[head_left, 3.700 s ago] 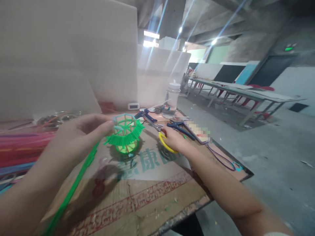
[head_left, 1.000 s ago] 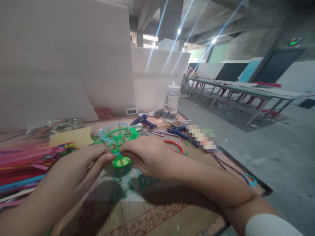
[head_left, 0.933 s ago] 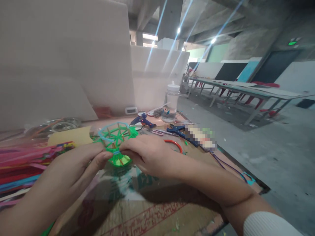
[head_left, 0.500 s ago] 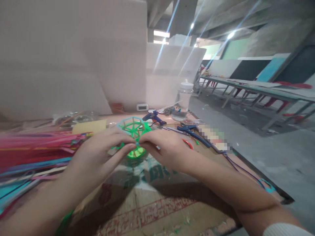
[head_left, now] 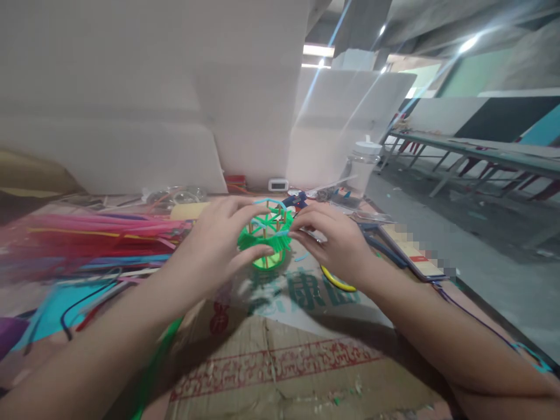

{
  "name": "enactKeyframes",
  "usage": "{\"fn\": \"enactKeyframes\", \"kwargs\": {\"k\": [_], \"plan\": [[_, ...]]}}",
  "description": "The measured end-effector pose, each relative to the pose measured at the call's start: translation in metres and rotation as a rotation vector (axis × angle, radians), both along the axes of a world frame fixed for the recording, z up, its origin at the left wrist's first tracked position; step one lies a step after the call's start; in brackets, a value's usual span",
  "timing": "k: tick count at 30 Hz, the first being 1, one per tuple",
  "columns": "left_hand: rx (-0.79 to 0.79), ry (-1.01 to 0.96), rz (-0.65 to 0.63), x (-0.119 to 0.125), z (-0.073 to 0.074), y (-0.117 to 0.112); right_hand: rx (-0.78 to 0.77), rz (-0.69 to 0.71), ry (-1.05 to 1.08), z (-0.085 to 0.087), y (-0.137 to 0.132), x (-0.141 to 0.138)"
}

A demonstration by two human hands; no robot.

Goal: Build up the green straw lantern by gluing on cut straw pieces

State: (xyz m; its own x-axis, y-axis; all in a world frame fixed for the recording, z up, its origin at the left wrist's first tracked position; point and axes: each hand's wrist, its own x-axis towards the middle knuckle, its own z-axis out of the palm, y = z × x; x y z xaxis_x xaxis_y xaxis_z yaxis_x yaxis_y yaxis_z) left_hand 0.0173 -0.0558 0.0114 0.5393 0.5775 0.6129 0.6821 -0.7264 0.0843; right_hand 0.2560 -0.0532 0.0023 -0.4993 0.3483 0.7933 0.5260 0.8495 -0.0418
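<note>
A small green and light-blue basket-like frame (head_left: pixel 266 238), made of thin strips and wooden sticks, is held above a flattened cardboard sheet (head_left: pixel 280 356). My left hand (head_left: pixel 216 245) wraps round its left side, thumb underneath. My right hand (head_left: pixel 336 242) pinches a light-blue strip at the frame's right rim. Yellow-handled scissors (head_left: pixel 336 280) lie on the cardboard just under my right hand.
A heap of pink, red and blue strips (head_left: pixel 83 245) fills the left of the table. A blue glue gun (head_left: pixel 296 201), a clear plastic jar (head_left: pixel 361 166), dark pliers (head_left: pixel 385 248) and a small white device (head_left: pixel 278 185) lie behind. White boards (head_left: pixel 175 99) stand at the back.
The view has swung left and the frame now sits higher between my hands. My right hand has shifted from the frame's lower part to its right rim. Earlier it held the scissors.
</note>
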Motion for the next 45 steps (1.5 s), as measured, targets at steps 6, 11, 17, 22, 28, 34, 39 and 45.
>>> {"fn": "enactKeyframes", "kwargs": {"k": [6,11,17,22,28,34,39,45], "plan": [[-0.125,-0.085,0.083,0.000,-0.015,0.019,-0.290,-0.190,0.106,-0.003,0.022,0.016],[-0.214,-0.160,0.126,0.003,-0.034,0.028,-0.868,-0.107,0.437,-0.032,0.053,0.016],[-0.328,-0.178,0.046,-0.004,-0.037,0.036,-1.126,-0.005,0.495,-0.037,0.059,0.016],[-0.460,-0.194,-0.063,-0.011,-0.033,0.043,-1.232,-0.049,0.245,-0.003,0.041,0.034],[-0.470,-0.184,-0.092,-0.010,-0.031,0.043,-0.663,-0.293,0.089,0.014,0.025,0.029],[-0.462,-0.142,-0.058,-0.026,-0.017,0.043,-0.337,-0.186,-0.011,0.018,0.009,0.000],[-0.314,-0.103,-0.092,-0.034,-0.004,0.040,-0.283,-0.120,-0.105,0.024,0.024,-0.023],[-0.120,-0.151,-0.052,-0.025,-0.003,0.034,-0.127,-0.118,-0.134,0.016,0.032,-0.030]]}}
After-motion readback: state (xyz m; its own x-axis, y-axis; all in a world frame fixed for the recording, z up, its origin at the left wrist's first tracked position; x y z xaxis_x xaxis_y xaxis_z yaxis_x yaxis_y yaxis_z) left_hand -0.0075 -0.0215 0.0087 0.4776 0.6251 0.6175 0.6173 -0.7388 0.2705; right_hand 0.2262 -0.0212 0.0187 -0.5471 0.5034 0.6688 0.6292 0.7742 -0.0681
